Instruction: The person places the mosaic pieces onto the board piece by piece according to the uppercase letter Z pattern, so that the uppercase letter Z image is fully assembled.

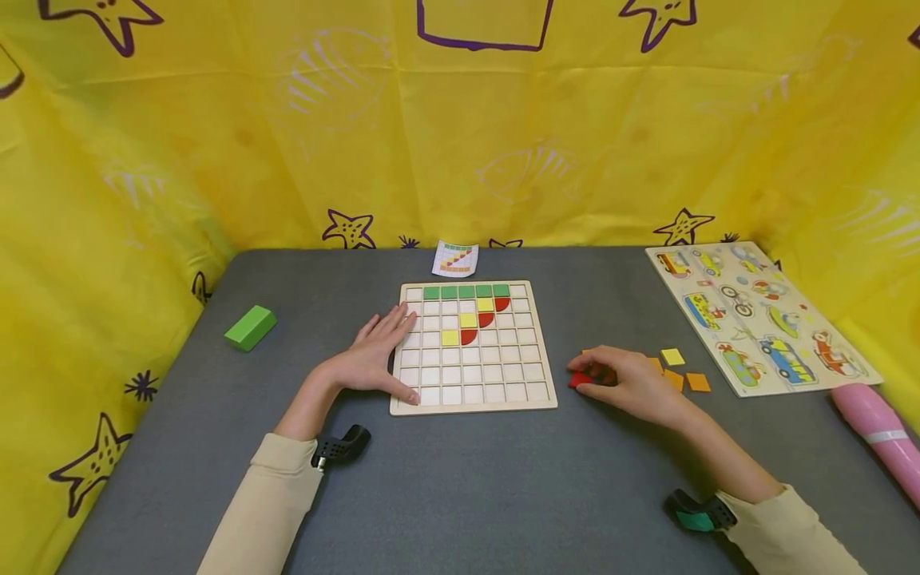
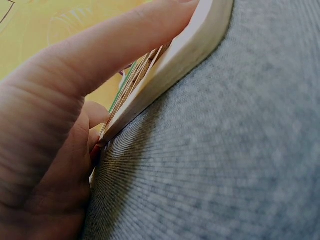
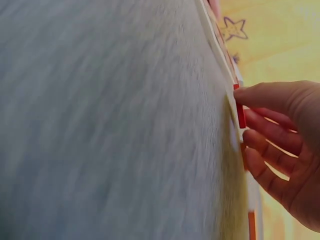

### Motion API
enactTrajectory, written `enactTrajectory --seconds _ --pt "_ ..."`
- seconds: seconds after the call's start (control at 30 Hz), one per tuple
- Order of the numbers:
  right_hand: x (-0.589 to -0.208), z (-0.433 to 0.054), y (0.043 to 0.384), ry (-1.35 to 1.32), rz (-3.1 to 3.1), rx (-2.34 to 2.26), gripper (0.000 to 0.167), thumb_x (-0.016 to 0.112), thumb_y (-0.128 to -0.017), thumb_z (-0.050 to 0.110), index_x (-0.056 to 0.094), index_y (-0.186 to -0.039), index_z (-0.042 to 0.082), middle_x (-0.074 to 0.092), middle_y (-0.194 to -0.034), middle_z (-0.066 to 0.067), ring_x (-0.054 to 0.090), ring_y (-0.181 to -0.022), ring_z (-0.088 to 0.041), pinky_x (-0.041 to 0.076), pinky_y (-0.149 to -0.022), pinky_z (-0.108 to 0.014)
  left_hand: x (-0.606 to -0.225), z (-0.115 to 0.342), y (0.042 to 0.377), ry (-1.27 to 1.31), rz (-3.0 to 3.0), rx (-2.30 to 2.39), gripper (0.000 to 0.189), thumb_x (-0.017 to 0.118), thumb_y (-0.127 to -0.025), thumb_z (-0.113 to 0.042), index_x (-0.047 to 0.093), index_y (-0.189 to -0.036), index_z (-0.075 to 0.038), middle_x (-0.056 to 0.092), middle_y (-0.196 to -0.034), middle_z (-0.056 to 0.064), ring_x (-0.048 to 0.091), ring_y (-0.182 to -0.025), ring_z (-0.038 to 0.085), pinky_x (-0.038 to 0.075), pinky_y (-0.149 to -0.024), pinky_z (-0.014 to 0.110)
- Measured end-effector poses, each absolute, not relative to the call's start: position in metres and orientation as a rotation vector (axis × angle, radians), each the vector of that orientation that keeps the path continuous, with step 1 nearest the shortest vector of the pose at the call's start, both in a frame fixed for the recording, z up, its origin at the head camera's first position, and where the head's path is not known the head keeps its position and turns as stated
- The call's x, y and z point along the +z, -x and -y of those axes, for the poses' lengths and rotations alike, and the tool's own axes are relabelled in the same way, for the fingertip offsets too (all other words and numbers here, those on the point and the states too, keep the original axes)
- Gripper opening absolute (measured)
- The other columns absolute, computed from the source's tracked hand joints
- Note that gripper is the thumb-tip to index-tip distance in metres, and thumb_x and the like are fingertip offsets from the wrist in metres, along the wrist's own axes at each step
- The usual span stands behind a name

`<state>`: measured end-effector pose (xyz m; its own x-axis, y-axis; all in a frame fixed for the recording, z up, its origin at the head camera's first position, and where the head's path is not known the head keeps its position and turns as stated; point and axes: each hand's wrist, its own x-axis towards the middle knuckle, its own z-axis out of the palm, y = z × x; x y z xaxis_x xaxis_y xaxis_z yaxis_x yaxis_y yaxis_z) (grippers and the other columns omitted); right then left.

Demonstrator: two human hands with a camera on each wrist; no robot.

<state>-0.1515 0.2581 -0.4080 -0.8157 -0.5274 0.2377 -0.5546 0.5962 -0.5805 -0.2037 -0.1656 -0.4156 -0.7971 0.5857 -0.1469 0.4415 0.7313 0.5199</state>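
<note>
The right hand [image 1: 632,385] is just beyond the right edge of the board [image 1: 493,374]. Its thumb and forefinger pinch a red piece [image 1: 579,380]; the remaining fingers curve loosely behind. Whether the red piece is clear of the surface [image 1: 474,495] cannot be told. The left hand [image 1: 370,361] lies over the board's left edge, fingers spread, thumb at the near-left corner.

Handling: hold the red piece by its edges, with its underside unobstructed. Separate it from the loose red pieces [image 1: 599,371] beneath the hand before lifting; thin pieces are likely to drag their neighbours. Lift vertically, with the trailing fingers tucked. Apply light, steady pressure with the left hand, since a bump at the rim could slide the board.

Edges and room: a narrow strip of surface separates the red piece from the board's right rim. Any pass over the board should clear that rim and the seated green tiles [image 1: 466,292], yellow tiles [image 1: 469,320] and red tiles [image 1: 469,338]. Bare cells occupy the near half and the right-hand columns. Orange tiles [image 1: 698,382] lie close behind the right hand, with the puzzle [image 1: 727,327] farther right; the near side offers the wider room for the forearm.
</note>
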Motion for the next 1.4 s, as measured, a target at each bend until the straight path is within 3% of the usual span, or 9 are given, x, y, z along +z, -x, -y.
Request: enactTrajectory --seconds 0.37,0.9,1.4 --pt "-0.401 -0.206 0.165 -0.967 2.838 1.138 0.029 0.080 -0.082 0.015 0.070 -0.109 0.014 0.060 -0.085 0.007 0.053 -0.071 -0.011 0.043 -0.062 -0.025 -0.414 0.165 0.203 -0.787 -2.628 0.675 0.134 0.081 -0.064 -0.064 0.004 -0.157 -0.005 -0.010 -0.162 0.013 -0.009 -0.148 0.027 -0.006 -0.115 0.051" --pt "-0.395 -0.129 0.189 -1.135 2.817 1.162 0.029 0.080 -0.082 0.014 0.070 -0.109 0.009 0.065 -0.092 0.004 0.057 -0.079 -0.014 0.049 -0.068 -0.027 -0.414 0.164 0.204 -0.778 -2.623 0.668 0.134 0.081 -0.064 -0.064 0.004 -0.157 -0.006 -0.011 -0.162 0.012 -0.010 -0.148 0.026 -0.007 -0.115 0.050" --pt "-0.396 -0.090 0.208 -1.269 2.807 1.006 0.019 0.075 -0.085 0.009 0.071 -0.104 0.007 0.067 -0.094 0.001 0.056 -0.080 -0.015 0.047 -0.075 -0.027 -0.414 0.165 0.203 -0.794 -2.627 0.686 0.133 0.081 -0.064 -0.064 0.005 -0.157 -0.006 -0.010 -0.162 0.012 -0.009 -0.148 0.026 -0.007 -0.115 0.050"
